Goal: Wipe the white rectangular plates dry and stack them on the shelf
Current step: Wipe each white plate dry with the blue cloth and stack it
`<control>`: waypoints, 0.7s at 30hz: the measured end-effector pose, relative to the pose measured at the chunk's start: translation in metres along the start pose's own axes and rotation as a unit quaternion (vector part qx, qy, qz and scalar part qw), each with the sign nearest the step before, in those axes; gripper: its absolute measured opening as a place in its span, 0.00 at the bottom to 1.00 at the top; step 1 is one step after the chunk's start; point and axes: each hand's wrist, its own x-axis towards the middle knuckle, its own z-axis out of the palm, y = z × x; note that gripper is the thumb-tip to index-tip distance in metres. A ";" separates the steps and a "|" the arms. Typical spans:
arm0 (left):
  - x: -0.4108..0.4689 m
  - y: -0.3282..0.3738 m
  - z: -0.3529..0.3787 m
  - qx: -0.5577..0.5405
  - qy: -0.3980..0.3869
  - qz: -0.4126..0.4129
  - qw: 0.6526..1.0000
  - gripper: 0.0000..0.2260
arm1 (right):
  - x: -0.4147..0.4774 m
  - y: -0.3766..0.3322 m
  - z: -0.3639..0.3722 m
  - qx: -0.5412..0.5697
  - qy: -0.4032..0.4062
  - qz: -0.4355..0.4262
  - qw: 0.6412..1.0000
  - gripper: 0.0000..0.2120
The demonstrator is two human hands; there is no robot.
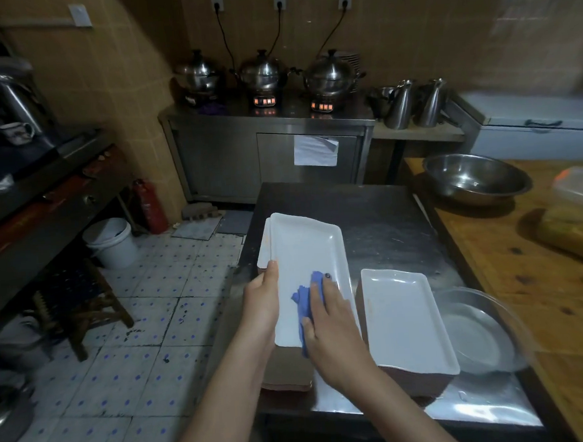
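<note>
1. The left hand [262,301] grasps the white rectangular plate [305,254] by its left long edge. The thumb lies on the rim and the fingers are hidden beneath.
2. The right hand [334,327] lies flat on a blue cloth [301,300], with its fingers straight, pressing the cloth against the inner face of the plate at its near end. It is not clenched.
3. The plate is over the left half of the steel table [385,222], long axis running away from the person. It cannot be told whether it is lifted clear or resting on what lies under it.
4. Behind the plate's far left corner, the white edges of further plates [264,253] show. A brown stack [286,375] sits beneath the wrists at the table's near edge.
5. A second stack of plates [405,319] stands on the table just to the right of the right hand. Its top plate is white inside and the sides below are brown.
6. A round steel basin [478,332] touches or overlaps the right side of that stack.
7. A large steel bowl [475,178] rests at the far end of the adjoining wooden table [512,275].
8. On a steel cabinet [268,147] against the far wall, three lidded steel pots [263,73] are plugged into wall sockets. Two steel jugs [416,104] stand to their right.
9. A white bucket [112,242] and a red fire extinguisher [150,205] stand on the tiled floor [146,332] at left.
</note>
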 end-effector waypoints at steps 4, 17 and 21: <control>-0.008 0.000 0.007 0.007 -0.023 -0.006 1.000 0.17 | 0.015 -0.012 -0.003 0.021 0.025 -0.055 0.998 0.27; 0.002 -0.003 -0.014 0.008 0.029 -0.050 0.998 0.17 | 0.019 0.008 -0.001 -0.102 -0.019 -0.020 0.994 0.23; -0.004 -0.001 -0.012 -0.012 0.015 -0.062 0.998 0.17 | 0.043 0.019 -0.021 -0.140 0.012 0.036 0.989 0.23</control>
